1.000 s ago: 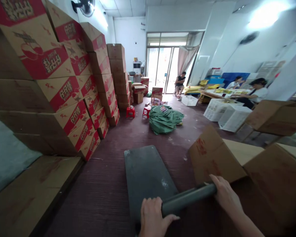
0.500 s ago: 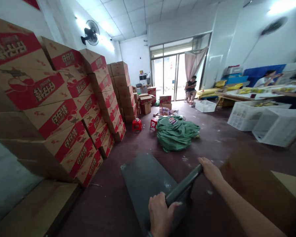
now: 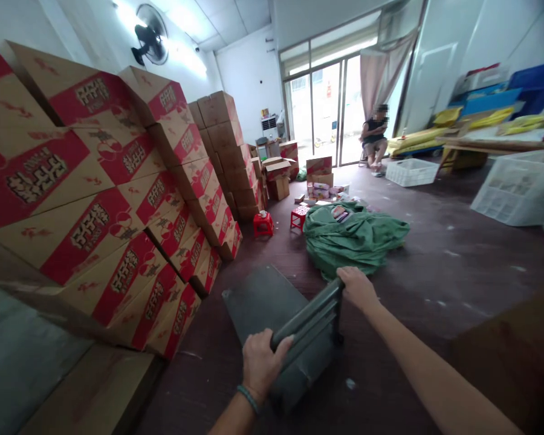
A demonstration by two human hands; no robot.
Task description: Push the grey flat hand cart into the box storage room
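Note:
A flat grey platform cart (image 3: 258,299) rolls low on the dark floor in front of me, with nothing on its deck. My left hand (image 3: 262,364) grips the near end of its dark handle bar (image 3: 309,315). My right hand (image 3: 356,287) grips the far end of the same bar. The cart's deck points toward a tall stack of red and brown cartons (image 3: 131,199) on the left.
A green cloth heap (image 3: 356,238) lies just beyond the cart. Two small red stools (image 3: 263,223) and loose boxes stand behind it. White crates (image 3: 519,190) and a brown carton (image 3: 517,356) are on the right. A person sits by the glass door (image 3: 375,140).
The cart and my view have swung left, toward the carton stack. The open brown cartons on the right have slid mostly out of view. Both hands stay on the handle.

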